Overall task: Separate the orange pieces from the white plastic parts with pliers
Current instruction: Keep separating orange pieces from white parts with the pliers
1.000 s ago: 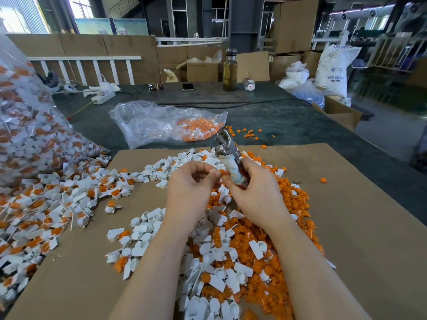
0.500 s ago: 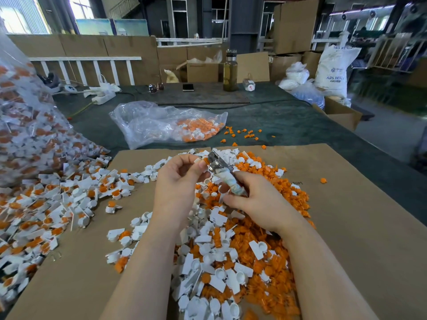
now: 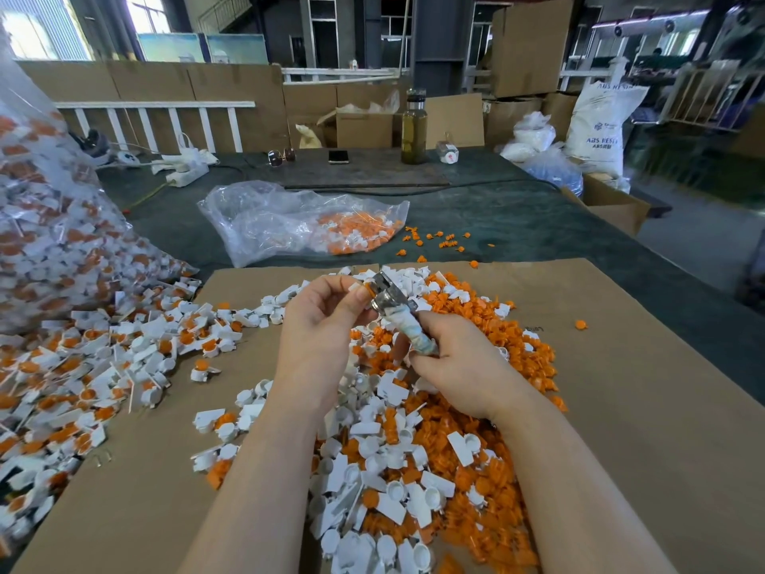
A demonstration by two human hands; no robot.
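Just above the middle of the frame the left hand (image 3: 321,321) pinches a small white plastic part with an orange insert (image 3: 361,288) between thumb and fingertips, feeding it to the metal nose of the tape-wrapped pliers (image 3: 395,302), whose handles the right hand (image 3: 455,358) grips with curled fingers. The step looks like the pull itself: next the pliers likely must bite the orange piece and tug it free over the mixed white-and-orange pile (image 3: 414,449) on the brown cardboard sheet (image 3: 621,408). At upper right a white sack (image 3: 600,126) reads "ABS RESIN"; its other print is illegible.

Before me, my left hand (image 3: 318,325) and right hand (image 3: 455,362) meet over heaped white plastic parts (image 3: 385,482) on a flat brown cardboard sheet (image 3: 621,408); a crumpled clear plastic bag (image 3: 289,221) lies behind.
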